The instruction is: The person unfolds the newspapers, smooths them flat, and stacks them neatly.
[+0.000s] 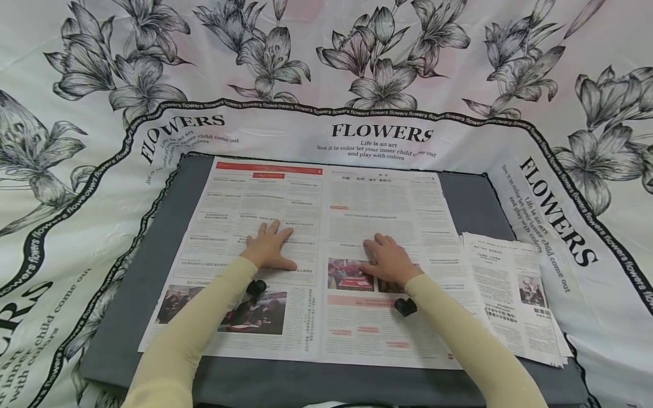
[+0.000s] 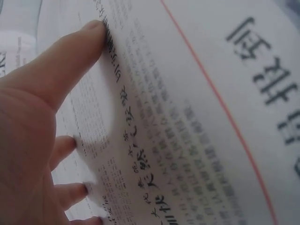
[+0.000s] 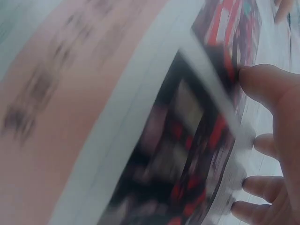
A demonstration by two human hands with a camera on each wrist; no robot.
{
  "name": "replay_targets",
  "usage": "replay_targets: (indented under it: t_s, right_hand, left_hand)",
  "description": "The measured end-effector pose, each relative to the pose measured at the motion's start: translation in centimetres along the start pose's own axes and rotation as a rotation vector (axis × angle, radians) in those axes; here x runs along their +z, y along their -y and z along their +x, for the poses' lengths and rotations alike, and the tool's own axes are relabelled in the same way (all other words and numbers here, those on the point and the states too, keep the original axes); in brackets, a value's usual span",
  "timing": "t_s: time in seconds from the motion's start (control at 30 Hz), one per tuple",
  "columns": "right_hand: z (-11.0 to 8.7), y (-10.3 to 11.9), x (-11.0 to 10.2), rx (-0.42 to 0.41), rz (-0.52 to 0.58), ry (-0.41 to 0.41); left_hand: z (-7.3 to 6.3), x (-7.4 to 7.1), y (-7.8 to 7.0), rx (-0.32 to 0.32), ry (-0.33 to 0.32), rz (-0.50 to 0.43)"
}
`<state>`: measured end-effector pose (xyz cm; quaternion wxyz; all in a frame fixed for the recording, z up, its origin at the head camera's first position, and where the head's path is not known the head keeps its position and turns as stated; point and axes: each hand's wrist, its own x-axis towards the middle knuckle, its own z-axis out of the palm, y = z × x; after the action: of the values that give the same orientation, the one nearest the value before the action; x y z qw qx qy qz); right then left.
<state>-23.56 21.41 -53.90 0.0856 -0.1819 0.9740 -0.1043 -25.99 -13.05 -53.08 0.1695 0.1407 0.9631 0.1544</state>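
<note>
A newspaper (image 1: 285, 198) lies spread open on a grey table, its two pages side by side. On the left page rests my left hand (image 1: 267, 247), fingers spread over the text columns; the left wrist view shows its thumb (image 2: 77, 56) stretched along the printed sheet. My right hand (image 1: 390, 260) rests on the right page beside the colour photos (image 1: 351, 275). In the right wrist view its thumb (image 3: 267, 84) touches the photo strip, and the other fingers reach onto the paper with nothing gripped.
To the right, a folded stack of newspaper (image 1: 510, 300) lies next to the spread sheet. The grey tabletop (image 1: 168, 209) shows around the paper. A white cloth printed with flowers (image 1: 382, 85) hangs behind and along both sides.
</note>
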Motion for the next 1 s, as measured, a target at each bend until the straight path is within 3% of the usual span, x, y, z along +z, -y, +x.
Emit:
replay_targets:
  t_s: [0.5,0.7,1.0]
  right_hand:
    - [-1.1,-3.2,-0.7,0.096,0.008,-0.023]
    - [-1.4,-4.3,-0.7,0.101,0.003,-0.045]
    - [-2.3,-6.2,-1.0,0.164,0.036,-0.016]
  left_hand:
    - [-0.7,-0.8,3.0,-0.008,0.018,0.0]
    - [-1.3,-1.3,4.4,-0.053,0.009,-0.009]
    - [-3.3,-2.7,9.4,-0.191,-0.035,-0.051]
